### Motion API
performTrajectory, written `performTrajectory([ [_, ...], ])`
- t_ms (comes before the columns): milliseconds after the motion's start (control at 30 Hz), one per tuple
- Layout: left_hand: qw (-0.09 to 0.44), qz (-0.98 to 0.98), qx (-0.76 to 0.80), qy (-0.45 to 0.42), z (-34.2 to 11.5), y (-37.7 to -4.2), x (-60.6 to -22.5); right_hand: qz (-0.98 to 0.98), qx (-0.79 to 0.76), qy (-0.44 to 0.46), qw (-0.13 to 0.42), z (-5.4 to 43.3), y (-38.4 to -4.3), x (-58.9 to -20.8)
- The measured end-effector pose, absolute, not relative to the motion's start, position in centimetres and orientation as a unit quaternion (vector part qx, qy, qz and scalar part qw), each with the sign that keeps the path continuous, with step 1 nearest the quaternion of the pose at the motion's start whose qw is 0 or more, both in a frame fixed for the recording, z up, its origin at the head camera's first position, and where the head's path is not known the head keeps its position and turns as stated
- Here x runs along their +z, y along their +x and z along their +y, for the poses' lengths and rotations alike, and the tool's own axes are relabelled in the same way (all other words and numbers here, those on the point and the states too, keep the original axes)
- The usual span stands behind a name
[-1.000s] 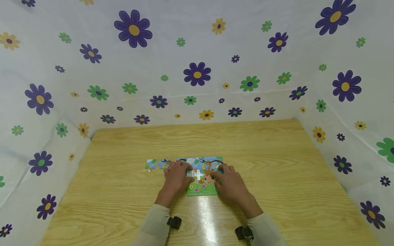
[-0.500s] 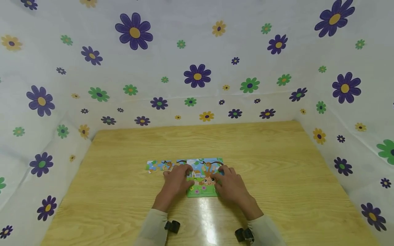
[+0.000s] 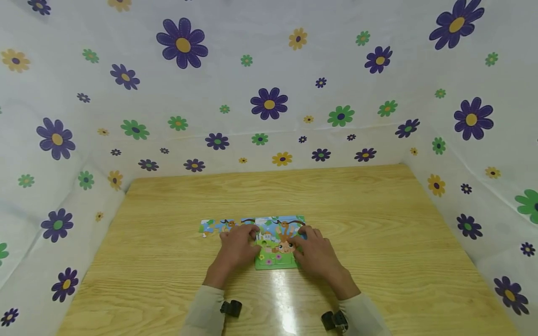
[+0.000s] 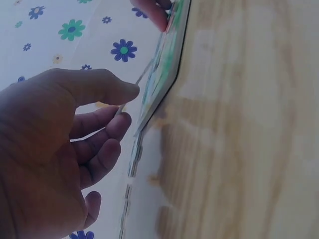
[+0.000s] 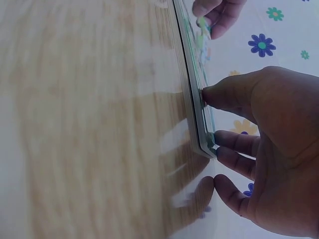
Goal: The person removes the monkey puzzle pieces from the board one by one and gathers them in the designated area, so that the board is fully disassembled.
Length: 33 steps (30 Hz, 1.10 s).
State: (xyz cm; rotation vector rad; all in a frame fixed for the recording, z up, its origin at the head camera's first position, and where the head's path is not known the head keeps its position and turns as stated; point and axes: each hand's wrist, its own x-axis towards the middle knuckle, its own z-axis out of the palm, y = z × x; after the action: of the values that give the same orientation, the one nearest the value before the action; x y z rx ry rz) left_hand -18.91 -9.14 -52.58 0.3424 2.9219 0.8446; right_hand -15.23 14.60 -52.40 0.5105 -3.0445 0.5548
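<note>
My left hand [image 3: 237, 247] pinches a thin puzzle piece [image 4: 144, 72] between thumb and fingers at the left side of the jigsaw puzzle board [image 3: 275, 266]. The left wrist view shows the piece edge-on, tilted off the board's surface. The board carries a picture of an animal face, flowers and blue sky. My right hand [image 3: 318, 250] holds the board's right side, its thumb on the face and fingers at the edge near a corner in the right wrist view. Both hands partly cover the board.
Loose puzzle pieces [image 3: 207, 226] lie in a row on the wooden table [image 3: 168, 275], left of the board and partly behind my left hand. A flower-print cloth [image 3: 235, 70] encloses the table's back and sides. Black wrist straps [image 3: 231, 308] sit by the sleeves.
My left hand has shifted slightly left and toward me, and the piece in its fingers has changed its tilt. My right hand keeps its place on the board.
</note>
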Motion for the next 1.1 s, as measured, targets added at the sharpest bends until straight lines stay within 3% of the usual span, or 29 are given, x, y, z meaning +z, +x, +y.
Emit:
performTrajectory([
  [600,0.069,0.936,0.343,0.025,-15.0,-19.1,-53.1,-0.969,0.194,0.152,-0.002,14.7,-15.2,-52.4],
  [1100,0.05,0.94,0.336,-0.006,-17.5,-18.7,-53.6,-0.969,0.191,0.159,0.003,14.6,-15.2,-52.5],
])
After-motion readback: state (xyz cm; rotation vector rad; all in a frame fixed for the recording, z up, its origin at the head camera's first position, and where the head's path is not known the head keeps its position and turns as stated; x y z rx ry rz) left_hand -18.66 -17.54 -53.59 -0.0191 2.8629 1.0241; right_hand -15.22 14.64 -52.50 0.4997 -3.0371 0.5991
